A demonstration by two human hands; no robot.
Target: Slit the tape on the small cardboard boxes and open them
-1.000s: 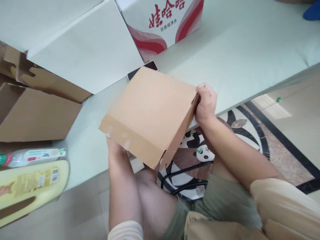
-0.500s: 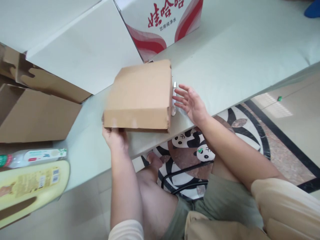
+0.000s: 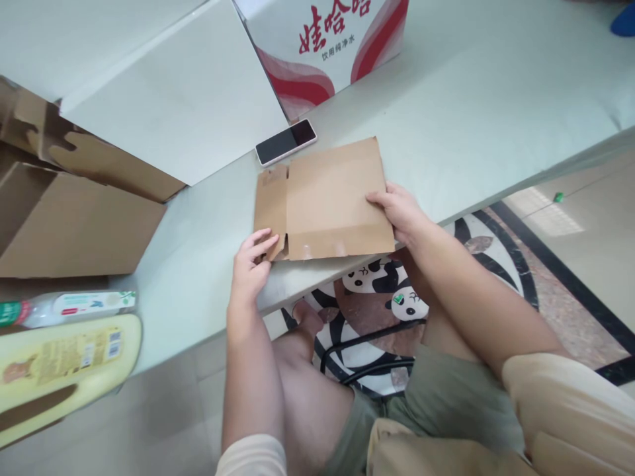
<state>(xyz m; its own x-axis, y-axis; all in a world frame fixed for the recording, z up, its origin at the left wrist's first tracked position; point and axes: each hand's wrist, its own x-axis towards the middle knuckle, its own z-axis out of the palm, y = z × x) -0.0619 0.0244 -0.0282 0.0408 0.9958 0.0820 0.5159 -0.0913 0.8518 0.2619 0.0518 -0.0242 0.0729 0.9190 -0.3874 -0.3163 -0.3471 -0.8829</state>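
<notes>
A brown cardboard box (image 3: 337, 198) lies nearly flat at the table's front edge, with a narrower side panel at its left end. My right hand (image 3: 401, 210) grips the box's right edge, thumb on top and the other fingers hidden beneath. At the lower left corner, my left hand (image 3: 254, 259) has its fingers over a small flap and its thumb below, pinching it. Just behind the box, a phone (image 3: 286, 142) with a dark screen rests on the table.
Behind stand a white panel (image 3: 183, 99) and a white and red carton (image 3: 332, 53). Open brown boxes (image 3: 79, 225), a clear bottle (image 3: 74, 308) and a yellow container (image 3: 69, 370) are at the left. The pale table (image 3: 476, 86) extends right.
The cardboard has moved right and down, showing a side panel and uncovering the phone. My right hand has closed on its right edge. My left hand has shifted up and right to the corner flap.
</notes>
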